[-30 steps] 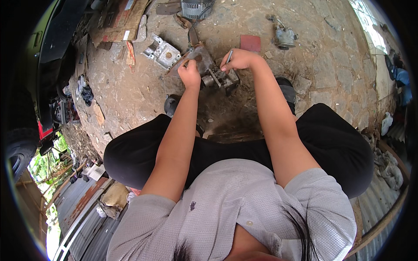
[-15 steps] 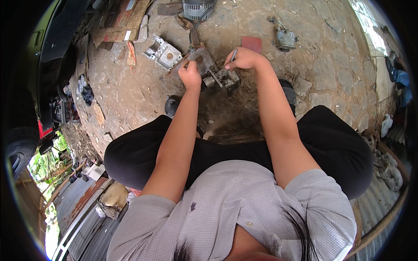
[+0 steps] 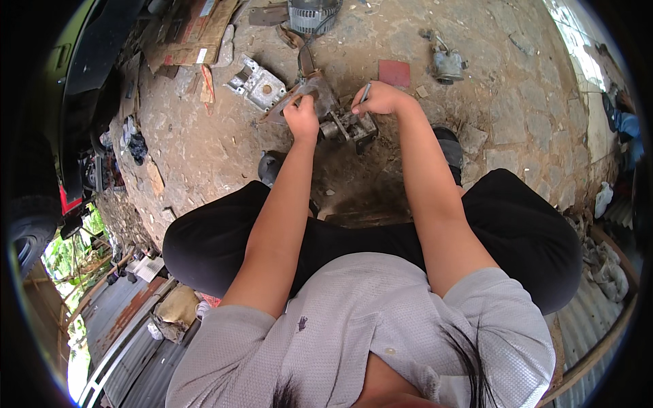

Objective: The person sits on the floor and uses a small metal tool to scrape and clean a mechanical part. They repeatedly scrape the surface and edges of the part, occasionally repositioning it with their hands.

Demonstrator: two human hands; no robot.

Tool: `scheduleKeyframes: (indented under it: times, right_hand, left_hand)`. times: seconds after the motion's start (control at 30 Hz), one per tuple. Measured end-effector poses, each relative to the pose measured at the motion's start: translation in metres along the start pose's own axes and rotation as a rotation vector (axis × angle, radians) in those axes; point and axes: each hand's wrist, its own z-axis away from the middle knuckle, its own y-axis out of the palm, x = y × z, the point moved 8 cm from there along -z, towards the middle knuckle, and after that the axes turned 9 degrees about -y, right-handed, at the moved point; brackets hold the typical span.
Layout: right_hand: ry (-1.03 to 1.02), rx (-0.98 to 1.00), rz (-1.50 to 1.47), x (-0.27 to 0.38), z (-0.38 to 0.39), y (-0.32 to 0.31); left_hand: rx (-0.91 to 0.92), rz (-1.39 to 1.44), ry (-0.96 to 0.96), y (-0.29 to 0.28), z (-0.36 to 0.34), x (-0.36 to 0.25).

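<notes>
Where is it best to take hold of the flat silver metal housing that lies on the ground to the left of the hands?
Probably by the long outer edges of the silver metal housing, from above: it lies flat on the stone ground, and no thing covers it.

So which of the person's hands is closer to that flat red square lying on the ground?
The right hand. It sits just below the red square, holding a thin tool. The left hand is farther off to the left, gripping the metal part.

Grey textured short-sleeved shirt, black trousers, dark shoes, bare forearms
</notes>
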Motion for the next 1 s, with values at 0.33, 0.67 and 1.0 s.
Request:
scheduleKeyframes:
  times: [0.33, 0.67, 1.0]
  right_hand:
    - [-0.077, -0.065, 0.21, 0.008, -0.005, -0.011]
    - [0.001, -0.164, 0.283, 0.013, -0.001, -0.029]
    - [0.026, -0.358, 0.262, 0.019, 0.004, -0.044]
  left_hand:
    - [-0.05, -0.012, 0.022, 0.003, -0.001, -0.004]
    - [-0.023, 0.015, -0.032, 0.016, -0.005, -0.003]
    - [0.012, 0.088, -0.062, 0.027, -0.005, -0.002]
